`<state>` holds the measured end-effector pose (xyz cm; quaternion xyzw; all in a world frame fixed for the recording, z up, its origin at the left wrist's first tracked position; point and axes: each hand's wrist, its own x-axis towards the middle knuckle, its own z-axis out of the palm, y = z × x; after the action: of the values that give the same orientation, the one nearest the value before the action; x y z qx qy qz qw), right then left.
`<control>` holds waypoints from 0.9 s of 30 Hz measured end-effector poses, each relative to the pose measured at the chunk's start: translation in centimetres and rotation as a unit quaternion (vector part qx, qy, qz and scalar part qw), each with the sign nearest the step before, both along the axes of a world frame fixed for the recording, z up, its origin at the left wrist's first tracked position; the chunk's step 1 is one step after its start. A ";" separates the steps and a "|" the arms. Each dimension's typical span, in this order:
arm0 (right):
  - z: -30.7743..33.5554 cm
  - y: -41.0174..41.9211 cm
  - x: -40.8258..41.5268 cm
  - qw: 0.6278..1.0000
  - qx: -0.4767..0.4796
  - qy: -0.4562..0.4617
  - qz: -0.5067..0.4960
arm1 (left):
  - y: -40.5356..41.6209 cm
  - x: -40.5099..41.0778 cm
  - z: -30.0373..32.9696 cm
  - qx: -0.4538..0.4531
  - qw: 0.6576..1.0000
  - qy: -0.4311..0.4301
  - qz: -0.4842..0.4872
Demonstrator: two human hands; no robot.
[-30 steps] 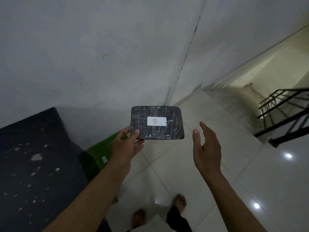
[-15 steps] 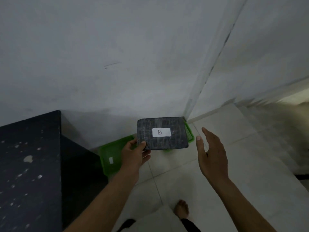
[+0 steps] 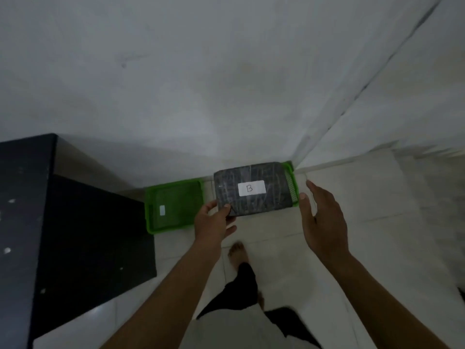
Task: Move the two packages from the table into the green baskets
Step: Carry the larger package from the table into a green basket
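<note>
My left hand (image 3: 212,224) grips the lower left corner of a dark wrapped package (image 3: 253,189) with a white label marked B. The package hangs in the air over the right green basket (image 3: 292,182), which it mostly hides. My right hand (image 3: 323,220) is open just right of the package, fingers apart, not touching it. A second green basket (image 3: 176,206) stands on the floor to the left with a small white label on its wall; it looks empty inside.
A black table (image 3: 22,222) fills the left side, right beside the left basket. Both baskets sit against the white wall (image 3: 226,84) on a white tiled floor (image 3: 377,197). My bare foot (image 3: 239,255) is just behind the baskets.
The view has swung down and left, leaving the stairs and bringing both baskets into sight. The package has come closer over the right basket, still in my left hand.
</note>
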<state>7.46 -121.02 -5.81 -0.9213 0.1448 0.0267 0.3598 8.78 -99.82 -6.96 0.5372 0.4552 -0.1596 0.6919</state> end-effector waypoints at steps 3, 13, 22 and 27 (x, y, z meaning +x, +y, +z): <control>-2.8 -1.2 3.2 1.000 -0.007 0.021 0.001 | -0.9 2.7 -3.3 -0.001 1.000 0.031 -0.003; -18.9 -4.6 11.3 0.993 -0.002 0.110 0.047 | -3.9 8.3 -20.3 0.012 0.990 0.134 0.037; -33.2 -6.3 14.6 0.985 -0.008 0.159 0.069 | -7.6 8.9 -36.3 -0.007 0.972 0.194 0.129; -40.6 -6.5 14.9 0.984 -0.006 0.176 0.036 | -8.7 10.2 -43.3 -0.016 0.969 0.194 0.151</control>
<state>22.35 -127.47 -46.46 -0.9091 0.1730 0.2006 0.3216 19.02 -108.50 -50.28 0.4102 0.6540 -0.1615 0.6147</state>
